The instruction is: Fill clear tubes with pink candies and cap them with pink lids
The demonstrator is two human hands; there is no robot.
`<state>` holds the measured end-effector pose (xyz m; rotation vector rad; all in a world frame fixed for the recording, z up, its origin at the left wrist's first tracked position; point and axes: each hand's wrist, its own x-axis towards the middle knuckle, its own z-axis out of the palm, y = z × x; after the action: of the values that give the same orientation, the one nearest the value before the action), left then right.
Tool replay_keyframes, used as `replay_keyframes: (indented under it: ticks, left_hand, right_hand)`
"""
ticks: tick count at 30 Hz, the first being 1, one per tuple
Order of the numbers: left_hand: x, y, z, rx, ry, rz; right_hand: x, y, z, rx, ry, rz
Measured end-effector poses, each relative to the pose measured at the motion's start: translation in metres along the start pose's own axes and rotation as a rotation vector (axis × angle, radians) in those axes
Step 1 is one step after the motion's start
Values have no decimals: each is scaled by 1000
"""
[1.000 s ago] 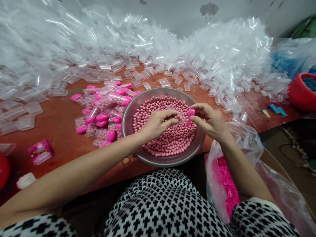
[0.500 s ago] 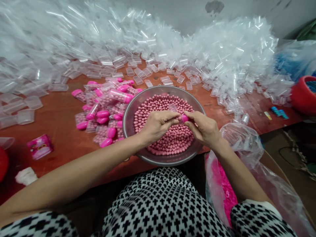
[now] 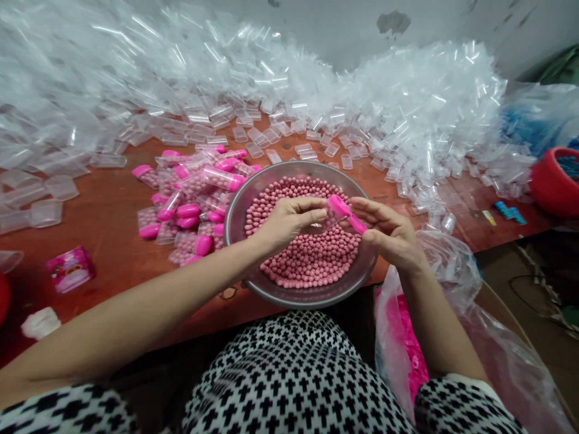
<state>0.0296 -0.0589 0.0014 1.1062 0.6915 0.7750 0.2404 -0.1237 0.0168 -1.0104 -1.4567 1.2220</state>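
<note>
Above a steel bowl (image 3: 235,265) of pink round beads (image 3: 312,265), my left hand (image 3: 287,223) pinches a small clear plastic container. Its pink flip-top cap (image 3: 339,205) stands open, the lid folded out to the right on its hinge. My right hand (image 3: 391,235) has that lid between thumb and fingers. How much is inside the container is hard to see behind the fingers. Left of the bowl lies a pile of clear containers (image 3: 190,193) with pink caps, filled with pink beads.
Heaps of clear plastic containers (image 3: 429,102) line the back of the red-brown table (image 3: 113,211). A pink packet (image 3: 71,269) and white tissue (image 3: 40,323) lie at left. A red bowl (image 3: 554,181) stands at right. Below it, a plastic bag (image 3: 409,343) holds pink caps.
The pink cap, mostly covered by my fingers before, now shows open with its lid swung out. My right hand has shifted slightly right and its fingers have straightened.
</note>
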Motion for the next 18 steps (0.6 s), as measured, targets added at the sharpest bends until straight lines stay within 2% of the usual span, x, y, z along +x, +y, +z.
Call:
replay_keyframes:
  ticks: [3, 6, 8, 12, 15, 18]
  left_hand:
    - [1, 7, 0, -14, 21, 33]
    - [2, 19, -1, 123, 60, 197]
    - [3, 28, -4, 241, 64, 319]
    - [3, 39, -11, 426, 43, 510]
    - [1, 38, -14, 467, 57, 561]
    - [-1, 34, -15, 465, 62, 574]
  right_hand:
    - [2, 0, -3, 145, 77, 52]
    - [16, -6, 0, 185, 178, 58]
    - [29, -14, 4, 201, 141, 92]
    - [47, -28, 16, 259, -57, 255]
    - [51, -29, 26, 322, -136, 345]
    - [52, -24, 35, 396, -112, 373]
